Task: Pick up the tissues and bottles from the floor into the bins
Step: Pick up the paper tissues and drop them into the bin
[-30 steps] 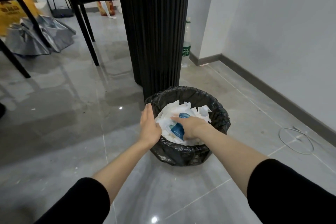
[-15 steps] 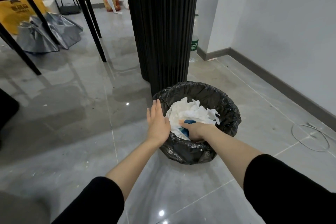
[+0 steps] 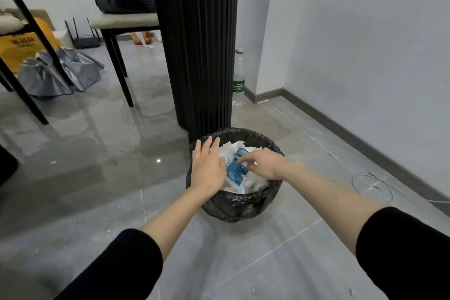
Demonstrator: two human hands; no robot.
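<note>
Both hands are at the bin (image 3: 239, 209), the black-lined one just in front of the dark fluted pillar (image 3: 194, 56). The left hand (image 3: 208, 168) is spread flat, its fingers (image 3: 207, 147) straight over the bin's left rim and holding nothing. The right hand (image 3: 265, 164) reaches in from the other side. Its fingers (image 3: 246, 159) are loosely extended toward a blue-printed packet (image 3: 235, 170) lying right under their tips among the white tissues (image 3: 231, 147). They seem to brush it rather than grip it (the thumb is hidden from me, so I wouldn't swear to it).

I'd call this the drop-off step: the load sits in the bin, heaped about to the rim. One bottle (image 3: 238, 75) stands on the floor (image 3: 97, 178) well beyond the fingers, past the pillar and by the wall. The next move, as I judge it, is to lift both hands clear without dragging tissue over the rim, then go round the pillar for that bottle.
</note>
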